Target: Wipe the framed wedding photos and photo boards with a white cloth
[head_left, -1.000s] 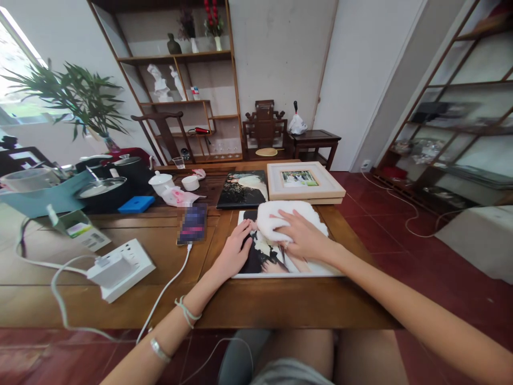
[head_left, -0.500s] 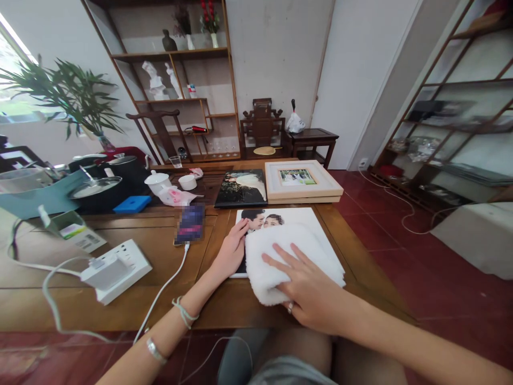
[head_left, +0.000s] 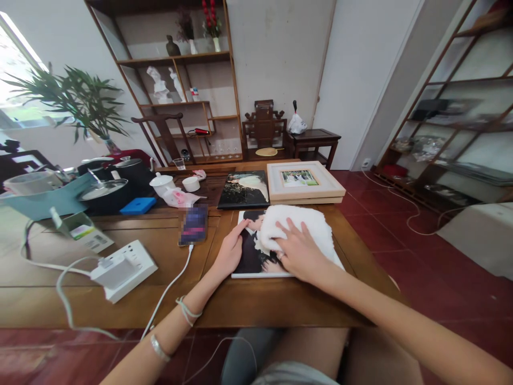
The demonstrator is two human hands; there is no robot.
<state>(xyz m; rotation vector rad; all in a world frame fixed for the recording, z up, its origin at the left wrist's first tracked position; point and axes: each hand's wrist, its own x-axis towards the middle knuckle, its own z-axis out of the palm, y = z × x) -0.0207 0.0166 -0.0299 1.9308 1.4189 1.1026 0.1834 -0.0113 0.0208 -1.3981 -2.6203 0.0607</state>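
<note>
A photo panel (head_left: 249, 255) showing a couple lies flat on the wooden table in front of me. My right hand (head_left: 300, 247) presses a folded white towel (head_left: 316, 224) onto the panel's upper right part, thumb tucked at the towel's near edge and fingers spread on top. The towel hides much of the picture. At the panel's left edge rests my left hand (head_left: 231, 250), its fingers stretched out along the border. Behind the panel are a dark photo panel (head_left: 244, 190) and a light wooden picture frame (head_left: 306, 179) stacked on another.
To the left lie a phone (head_left: 193, 225) on a white cable and a white power strip (head_left: 130, 267). Farther back stand a white lidded bowl (head_left: 162, 184), a blue box (head_left: 138, 205) and a black pan (head_left: 105, 198). The table's right edge (head_left: 372, 256) is near the panel.
My right hand has moved the towel away from me and slightly right, uncovering the lower left of the picture. My left hand stays at the panel's left edge.
</note>
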